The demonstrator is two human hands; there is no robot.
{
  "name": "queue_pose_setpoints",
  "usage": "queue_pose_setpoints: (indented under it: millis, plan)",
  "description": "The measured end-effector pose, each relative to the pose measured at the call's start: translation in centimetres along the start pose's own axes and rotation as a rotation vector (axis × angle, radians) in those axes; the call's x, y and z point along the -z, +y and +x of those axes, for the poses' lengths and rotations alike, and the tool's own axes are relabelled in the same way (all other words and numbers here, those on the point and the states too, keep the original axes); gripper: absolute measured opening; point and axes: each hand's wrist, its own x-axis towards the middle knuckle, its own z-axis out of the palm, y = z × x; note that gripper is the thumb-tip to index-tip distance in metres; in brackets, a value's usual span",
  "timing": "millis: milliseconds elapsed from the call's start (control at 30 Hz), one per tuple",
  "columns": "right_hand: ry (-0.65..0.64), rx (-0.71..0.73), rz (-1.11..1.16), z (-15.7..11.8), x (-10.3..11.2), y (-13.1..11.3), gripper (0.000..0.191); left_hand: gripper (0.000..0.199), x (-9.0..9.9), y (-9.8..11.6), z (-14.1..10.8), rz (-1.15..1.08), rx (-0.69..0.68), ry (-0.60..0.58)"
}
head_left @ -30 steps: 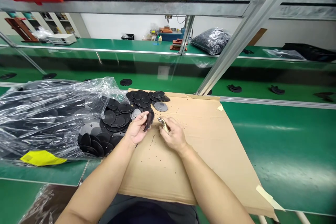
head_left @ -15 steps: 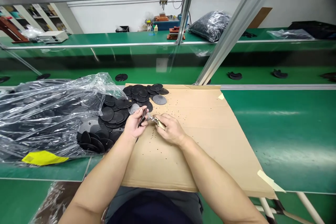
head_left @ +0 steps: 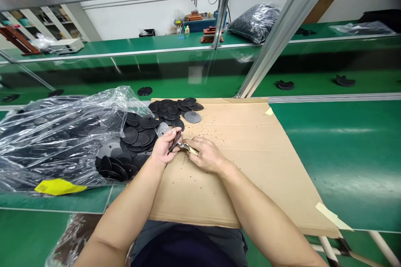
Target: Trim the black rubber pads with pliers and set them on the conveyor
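Observation:
My left hand (head_left: 164,147) is closed on a black disc (head_left: 174,142), held on edge above the cardboard sheet (head_left: 250,175). A pair of nippers (head_left: 188,147) with pale handles sits in my right hand (head_left: 206,154). Their metal jaws touch or nearly touch the disc's rim; I cannot tell whether they bite into it. Beside my left hand a heap of black discs (head_left: 138,135) spills from a clear plastic bag (head_left: 62,133). One greyer disc (head_left: 192,117) lies flat on the cardboard beyond my hands. Tiny black bits (head_left: 216,135) are scattered over the sheet.
Tape (head_left: 332,216) lies on the sheet's right corner. Behind it a slanted metal post (head_left: 272,41) rises beside the green conveyor belt (head_left: 213,87), which carries a few black discs (head_left: 145,91). A stuffed plastic sack (head_left: 255,23) rests on the far shelf.
The disc in my left hand has come nearer to the nippers' jaws, and its tilt has changed. My right hand keeps its grip. The view has shifted slightly.

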Motion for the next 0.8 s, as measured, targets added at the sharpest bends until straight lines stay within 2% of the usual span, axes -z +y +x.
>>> queue_pose_setpoints:
  millis: [267, 433, 500, 567, 700, 800]
  plan:
    - [-0.119, -0.066, -0.09, 0.3, 1.0, -0.7, 0.051, 0.019, 0.0, -0.3, 0.2, 0.069, -0.005, 0.098]
    - [-0.109, -0.078, -0.033, 0.2, 0.9, -0.6, 0.05, 0.021, -0.1, -0.4, 0.4, 0.068, -0.014, 0.117]
    - [-0.039, -0.08, 0.026, 0.1, 0.6, 0.0, 0.049, 0.023, -0.2, -0.5, 0.6, 0.034, -0.029, 0.099]
    - [0.099, -0.125, 0.054, -0.1, 0.3, 0.8, 0.044, 0.027, -0.2, -0.7, 0.7, 0.009, -0.065, 0.107]
    - [0.405, -0.327, 0.033, 0.6, 0.2, 3.0, 0.038, 0.041, -0.3, -1.2, 1.2, -0.012, -0.12, 0.151]
    - [0.481, -0.464, -0.037, 2.7, 0.9, 4.4, 0.038, 0.043, -0.4, -1.5, 1.4, -0.067, -0.124, 0.105]
